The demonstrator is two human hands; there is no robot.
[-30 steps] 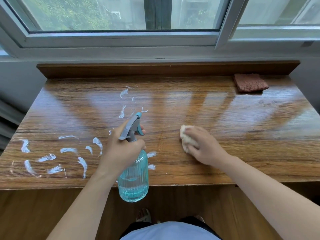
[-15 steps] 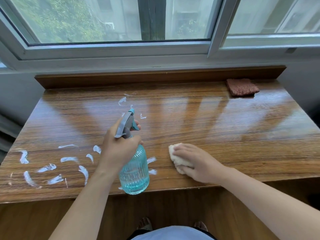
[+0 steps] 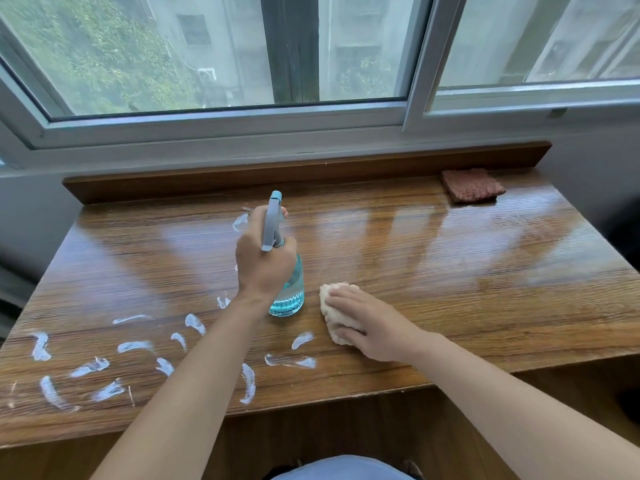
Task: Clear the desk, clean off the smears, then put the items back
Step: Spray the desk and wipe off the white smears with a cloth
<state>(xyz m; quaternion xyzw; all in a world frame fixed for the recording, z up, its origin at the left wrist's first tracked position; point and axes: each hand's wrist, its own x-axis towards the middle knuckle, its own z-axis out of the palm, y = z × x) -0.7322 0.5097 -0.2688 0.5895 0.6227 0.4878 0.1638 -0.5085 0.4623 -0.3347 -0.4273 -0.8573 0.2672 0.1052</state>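
My left hand (image 3: 265,263) grips the blue spray bottle (image 3: 289,292) upright at desk (image 3: 485,271) centre. My right hand (image 3: 367,323) presses a cream cloth (image 3: 330,306) flat, fingers extended, right of white smears (image 3: 138,358).

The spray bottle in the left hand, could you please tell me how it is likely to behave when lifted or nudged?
The spray bottle looks tall and narrow, so a sideways nudge might tip it. Blue liquid fills only its lower part, so it is probably fairly light. Its ribbed, clear body seems rigid and may give the left hand decent grip, even if wet.
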